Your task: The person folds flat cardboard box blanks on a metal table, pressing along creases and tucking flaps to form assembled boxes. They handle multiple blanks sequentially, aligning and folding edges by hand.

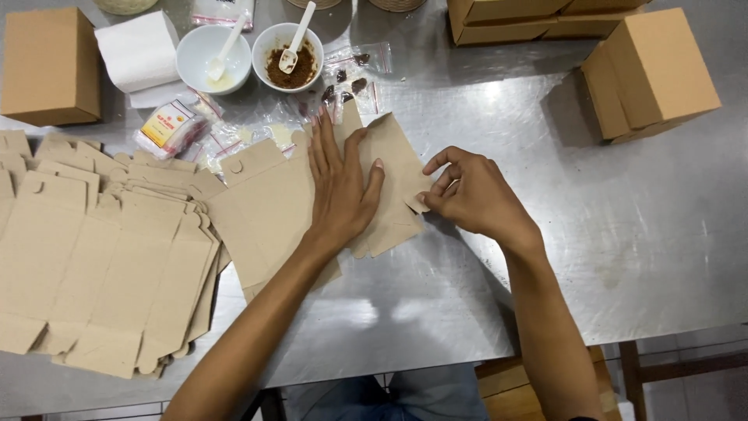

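Note:
A flat brown cardboard box blank (393, 168) lies on the steel table (623, 234) in front of me. My left hand (336, 183) presses flat on its middle, fingers spread and pointing away from me. My right hand (471, 195) pinches a small flap at the blank's right edge between thumb and fingers. A second flat blank (265, 203) lies just under and left of the one I press.
A spread pile of flat box blanks (101, 257) covers the left. Folded brown boxes stand at the far left (51, 66) and far right (650, 74). Two white bowls with spoons (212, 56) (290, 58), small plastic bags (354, 78) and white tissue (140, 51) sit behind.

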